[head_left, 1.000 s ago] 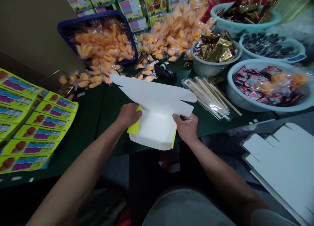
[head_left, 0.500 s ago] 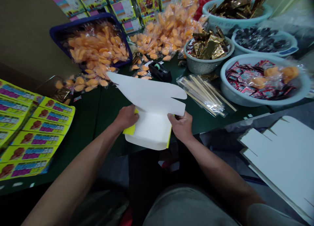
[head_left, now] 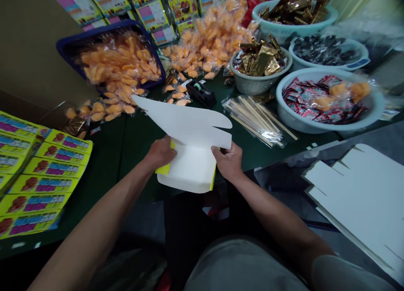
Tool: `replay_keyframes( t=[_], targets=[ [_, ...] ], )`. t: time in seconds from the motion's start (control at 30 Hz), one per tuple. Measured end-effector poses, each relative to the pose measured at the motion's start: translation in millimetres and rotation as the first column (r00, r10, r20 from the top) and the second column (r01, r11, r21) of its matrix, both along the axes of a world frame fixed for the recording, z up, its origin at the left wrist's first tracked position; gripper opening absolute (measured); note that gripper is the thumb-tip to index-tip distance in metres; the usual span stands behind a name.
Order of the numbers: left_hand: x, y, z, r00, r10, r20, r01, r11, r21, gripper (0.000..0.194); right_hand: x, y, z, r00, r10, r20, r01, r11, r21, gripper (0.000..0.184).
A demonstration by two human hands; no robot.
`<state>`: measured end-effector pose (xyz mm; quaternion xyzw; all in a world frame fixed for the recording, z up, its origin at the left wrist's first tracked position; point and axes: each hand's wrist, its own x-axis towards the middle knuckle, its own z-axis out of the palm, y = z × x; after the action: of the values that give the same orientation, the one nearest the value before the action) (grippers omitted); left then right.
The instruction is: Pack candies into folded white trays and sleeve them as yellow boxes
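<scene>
A part-folded cardboard box point(head_left: 193, 164), white inside with yellow showing on its outer sides, is held over the front edge of the green table point(head_left: 139, 135). Its large lid flap stands raised on the far side. My left hand point(head_left: 161, 152) is closed on the box's left side panel, thumb inside. On the opposite side, my right hand point(head_left: 227, 160) grips the right panel and a tab, its thumb on the inner face. Beyond the flap lies a black tape dispenser point(head_left: 201, 93). To the right are wooden sticks in clear wrappers point(head_left: 257, 119).
Orange wrapped pieces spill from a blue basket point(head_left: 59, 49). Tubs at right hold gold packets point(head_left: 261, 59), dark wrapped items point(head_left: 326, 49) and red sachets point(head_left: 303, 97). Flat white blanks point(head_left: 362, 198) lie at lower right, folded yellow boxes point(head_left: 47, 177) at left. Printed boxes point(head_left: 151, 13) stand behind.
The view has shifted slightly, so most things sit a little further left. Both hands keep the same hold on the box, whose shape looks unchanged.
</scene>
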<state>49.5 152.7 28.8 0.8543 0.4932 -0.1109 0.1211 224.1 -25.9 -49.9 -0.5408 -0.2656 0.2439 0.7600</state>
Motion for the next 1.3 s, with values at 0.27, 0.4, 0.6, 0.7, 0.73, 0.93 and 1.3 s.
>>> replay_keyframes(
  t=[0.27,0.4,0.6,0.7,0.73,0.93,1.3],
  targets=[
    [0.0,-0.3,2.6,0.999,-0.021,-0.049,0.020,1.000,-0.019,0.075,0.5,1.5,0.8,1.000,0.010,-0.023,-0.010,1.000,-0.013,0.021],
    [-3.7,-0.7,9.2,0.995,-0.049,-0.091,0.042,0.996,-0.078,0.086,0.9,2.5,3.3,1.000,0.015,-0.016,-0.015,1.000,-0.003,0.020],
    [-11.3,-8.9,11.1,0.992,0.002,-0.126,-0.009,0.998,-0.054,0.074,1.9,0.4,4.7,0.999,-0.002,0.046,0.003,0.999,-0.038,0.018],
    [-18.9,-13.2,11.3,0.990,-0.002,-0.145,-0.008,0.998,-0.065,0.063,2.4,0.2,4.7,0.999,-0.001,0.045,0.003,0.999,-0.046,0.017],
    [-21.5,-14.6,11.7,0.989,-0.012,-0.149,0.000,0.997,-0.081,0.064,2.4,0.3,4.6,0.999,-0.001,0.041,0.003,0.999,-0.048,0.016],
    [-27.5,-22.6,16.4,0.987,-0.041,-0.152,0.022,0.992,-0.125,0.075,1.8,0.5,3.4,0.999,-0.007,0.042,0.009,0.998,-0.059,0.014],
    [-35.1,-30.2,21.9,0.990,-0.041,-0.137,0.019,0.987,-0.158,0.081,2.1,-0.1,1.1,0.999,-0.013,0.044,0.016,0.998,-0.062,0.012]
  ],
)
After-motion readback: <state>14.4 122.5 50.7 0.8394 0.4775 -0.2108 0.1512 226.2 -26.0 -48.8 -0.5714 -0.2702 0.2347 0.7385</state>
